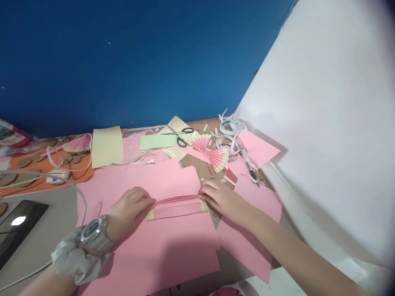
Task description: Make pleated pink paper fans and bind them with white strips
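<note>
A strip of pink paper (179, 209) with yellow-green ends lies across large pink sheets, its far side gathered into narrow accordion folds. At the left end of those folds, my left hand (131, 205) is closed in a pinch. My right hand (217, 196) pinches the opposite end, so the pleats run level between both hands. Beyond them rests a finished-looking pleated paper fan (211, 152), pink with yellow-green edges. Black-handled scissors (182, 135) lie half spread beside it on green paper (157, 142).
Rolls of white tape (231, 126) and a pen (251, 170) sit at right near the white wall. A yellow sheet (108, 147), another pink fan (78, 144) and a white cable (82, 197) are at left, with a dark phone-like device (23, 224). A blue wall (138, 61) stands behind.
</note>
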Tool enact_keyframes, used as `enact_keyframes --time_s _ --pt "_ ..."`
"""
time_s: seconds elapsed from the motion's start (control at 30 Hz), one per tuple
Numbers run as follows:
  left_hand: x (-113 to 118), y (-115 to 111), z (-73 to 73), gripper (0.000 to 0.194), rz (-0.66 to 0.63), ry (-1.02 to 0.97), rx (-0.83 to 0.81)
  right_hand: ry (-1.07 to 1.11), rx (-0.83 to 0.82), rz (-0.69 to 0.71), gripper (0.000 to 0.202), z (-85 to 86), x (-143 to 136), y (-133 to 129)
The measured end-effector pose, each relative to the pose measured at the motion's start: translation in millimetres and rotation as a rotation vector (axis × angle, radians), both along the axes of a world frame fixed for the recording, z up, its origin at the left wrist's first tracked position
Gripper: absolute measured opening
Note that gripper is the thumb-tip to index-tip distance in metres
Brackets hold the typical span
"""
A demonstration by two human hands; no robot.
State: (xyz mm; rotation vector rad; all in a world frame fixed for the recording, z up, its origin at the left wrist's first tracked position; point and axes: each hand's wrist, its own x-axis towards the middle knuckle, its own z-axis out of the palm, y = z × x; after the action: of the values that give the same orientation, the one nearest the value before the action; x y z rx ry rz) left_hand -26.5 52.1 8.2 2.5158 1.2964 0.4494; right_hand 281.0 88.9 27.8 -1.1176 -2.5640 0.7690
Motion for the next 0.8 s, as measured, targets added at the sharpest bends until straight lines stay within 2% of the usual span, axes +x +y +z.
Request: enact_keyframes --time_s 0.43,0.8 --pt "-1.1 2.1 3.6 0.017 0.036 0.005 -0.074 -0.04 0.118 0.016 0.017 -4.6 -0.8 -2.6" --pt "-1.9 -0.3 8.3 0.018 -0.019 0.042 -0.063 -0.077 0.171 0.054 0.019 -7.3 -1.2 -1.9"
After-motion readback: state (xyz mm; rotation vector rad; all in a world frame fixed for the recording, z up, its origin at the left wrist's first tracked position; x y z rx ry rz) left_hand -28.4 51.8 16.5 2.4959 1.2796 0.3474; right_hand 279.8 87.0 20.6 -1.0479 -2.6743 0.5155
